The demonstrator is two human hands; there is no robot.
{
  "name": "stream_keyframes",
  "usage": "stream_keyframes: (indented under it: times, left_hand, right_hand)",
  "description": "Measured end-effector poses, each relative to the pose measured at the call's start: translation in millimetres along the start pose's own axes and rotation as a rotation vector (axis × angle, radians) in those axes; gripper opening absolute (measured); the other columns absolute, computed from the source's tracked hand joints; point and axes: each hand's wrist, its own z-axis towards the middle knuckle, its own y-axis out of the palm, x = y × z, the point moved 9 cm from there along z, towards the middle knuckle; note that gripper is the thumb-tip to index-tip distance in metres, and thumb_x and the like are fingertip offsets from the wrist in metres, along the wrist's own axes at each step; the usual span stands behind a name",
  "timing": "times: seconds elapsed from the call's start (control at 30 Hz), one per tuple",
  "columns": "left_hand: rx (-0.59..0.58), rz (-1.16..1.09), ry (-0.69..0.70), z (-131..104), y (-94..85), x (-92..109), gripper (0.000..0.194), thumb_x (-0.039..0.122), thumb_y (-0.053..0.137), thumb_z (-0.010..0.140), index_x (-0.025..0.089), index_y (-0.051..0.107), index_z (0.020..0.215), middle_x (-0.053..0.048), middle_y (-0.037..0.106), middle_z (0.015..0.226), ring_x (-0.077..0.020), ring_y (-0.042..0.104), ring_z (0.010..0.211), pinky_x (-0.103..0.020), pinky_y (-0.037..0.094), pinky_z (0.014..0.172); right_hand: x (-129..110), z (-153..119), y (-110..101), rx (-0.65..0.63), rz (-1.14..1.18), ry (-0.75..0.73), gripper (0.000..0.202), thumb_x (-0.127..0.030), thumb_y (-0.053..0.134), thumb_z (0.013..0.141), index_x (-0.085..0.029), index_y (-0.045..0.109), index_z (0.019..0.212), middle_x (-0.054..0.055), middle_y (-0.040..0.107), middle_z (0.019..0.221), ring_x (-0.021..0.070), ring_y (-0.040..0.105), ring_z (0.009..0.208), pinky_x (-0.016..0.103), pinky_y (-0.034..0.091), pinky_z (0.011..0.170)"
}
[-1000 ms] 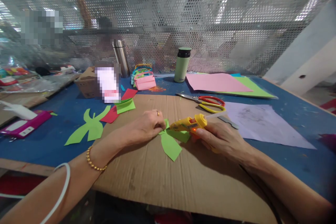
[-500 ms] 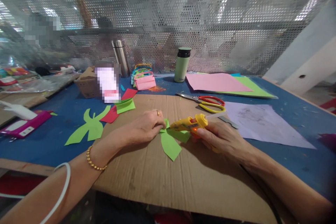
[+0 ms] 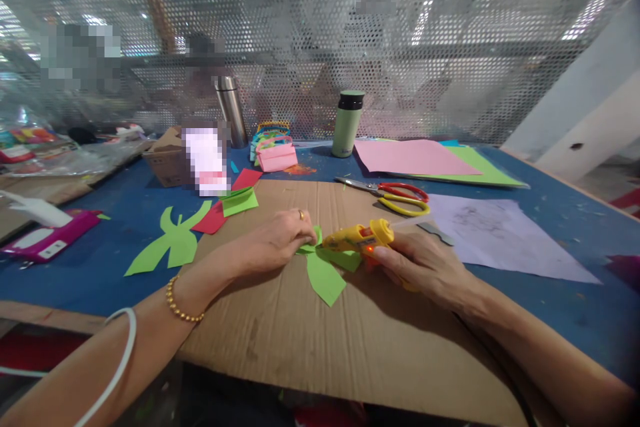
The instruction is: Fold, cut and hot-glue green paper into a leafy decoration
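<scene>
My left hand [image 3: 277,238] pinches the top of a green paper cut-out [image 3: 324,276] that lies on a brown cardboard sheet [image 3: 345,340]. My right hand [image 3: 425,263] grips a yellow glue gun [image 3: 357,237], its nozzle pointing left and touching the green paper right beside my left fingertips. A small red light glows on the gun's underside. Part of the cut-out is hidden under my left fingers.
Scissors with red and yellow handles [image 3: 395,195] lie behind the gun. A green leaf-shaped cut-out [image 3: 170,243], red and green paper pieces [image 3: 235,202], pink and green sheets [image 3: 415,157], a green flask [image 3: 347,123], a steel flask [image 3: 231,110] and a pink tissue pack [image 3: 47,235] stand around on the blue table [image 3: 575,293].
The glue gun's nozzle has edged slightly left and down onto the green paper. My left hand stays pinching the paper in the same spot.
</scene>
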Motion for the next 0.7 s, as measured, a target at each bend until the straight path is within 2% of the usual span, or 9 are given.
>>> stream_keyframes:
  times: [0.1, 0.17, 0.23, 0.3, 0.4, 0.57, 0.7]
  left_hand:
    - [0.028, -0.010, -0.009, -1, -5.7, -5, 0.029, 0.016, 0.041, 0.100, 0.017, 0.067, 0.088, -0.005, 0.065, 0.092, -0.0178, 0.058, 0.085, -0.032, 0.043, 0.079]
    - [0.084, -0.017, -0.043, -2, -13.3, -14, 0.026, 0.027, 0.045, 0.101, 0.018, 0.067, 0.089, -0.005, 0.065, 0.091, -0.0177, 0.058, 0.083, -0.032, 0.042, 0.076]
    - [0.099, -0.005, -0.092, -5, -16.7, -25, 0.022, 0.039, 0.058, 0.094, 0.019, 0.065, 0.090, -0.004, 0.063, 0.089, -0.0175, 0.056, 0.077, -0.031, 0.041, 0.070]
    - [0.053, 0.032, -0.123, -7, -13.8, -32, 0.026, 0.045, 0.069, 0.085, 0.020, 0.062, 0.090, -0.002, 0.062, 0.088, -0.0169, 0.054, 0.073, -0.030, 0.039, 0.065]
    - [-0.017, 0.088, -0.102, -9, -6.9, -31, 0.021, 0.038, 0.068, 0.083, 0.021, 0.059, 0.089, -0.001, 0.060, 0.089, -0.0162, 0.053, 0.072, -0.030, 0.036, 0.062]
    - [-0.040, 0.105, -0.062, -9, -2.2, -25, 0.008, 0.028, 0.060, 0.087, 0.021, 0.058, 0.090, -0.002, 0.059, 0.094, -0.0171, 0.054, 0.079, -0.030, 0.037, 0.066]
    - [-0.032, 0.082, -0.064, -9, -2.8, -21, 0.016, 0.023, 0.061, 0.085, 0.022, 0.059, 0.100, -0.001, 0.059, 0.097, -0.0173, 0.055, 0.082, -0.031, 0.038, 0.070]
  right_hand:
    - [1, 1, 0, 0.012, -0.024, 0.010, 0.056, -0.060, 0.037, 0.102, -0.019, 0.071, 0.083, 0.004, 0.067, 0.074, 0.0173, 0.057, 0.067, 0.029, 0.042, 0.064]
    - [3, 2, -1, 0.026, -0.045, 0.032, 0.056, -0.061, 0.037, 0.101, -0.020, 0.071, 0.083, 0.004, 0.067, 0.075, 0.0176, 0.057, 0.066, 0.029, 0.042, 0.064]
    - [5, 2, -1, 0.030, -0.055, 0.043, 0.056, -0.060, 0.037, 0.101, -0.020, 0.072, 0.083, 0.004, 0.068, 0.074, 0.0176, 0.058, 0.066, 0.029, 0.042, 0.064]
    - [5, 2, 0, 0.023, -0.044, 0.040, 0.057, -0.060, 0.036, 0.101, -0.020, 0.072, 0.082, 0.004, 0.067, 0.072, 0.0168, 0.057, 0.064, 0.029, 0.041, 0.062]
    - [5, 2, -1, 0.025, -0.041, 0.047, 0.057, -0.059, 0.036, 0.102, -0.020, 0.071, 0.082, 0.003, 0.066, 0.071, 0.0159, 0.056, 0.062, 0.028, 0.041, 0.060]
    - [6, 2, -1, 0.030, -0.071, 0.062, 0.057, -0.060, 0.036, 0.101, -0.021, 0.070, 0.080, 0.003, 0.066, 0.074, 0.0169, 0.057, 0.067, 0.029, 0.039, 0.064]
    - [9, 2, 0, 0.021, -0.089, 0.084, 0.057, -0.062, 0.035, 0.101, -0.021, 0.070, 0.083, 0.004, 0.068, 0.080, 0.0185, 0.059, 0.071, 0.030, 0.039, 0.064]
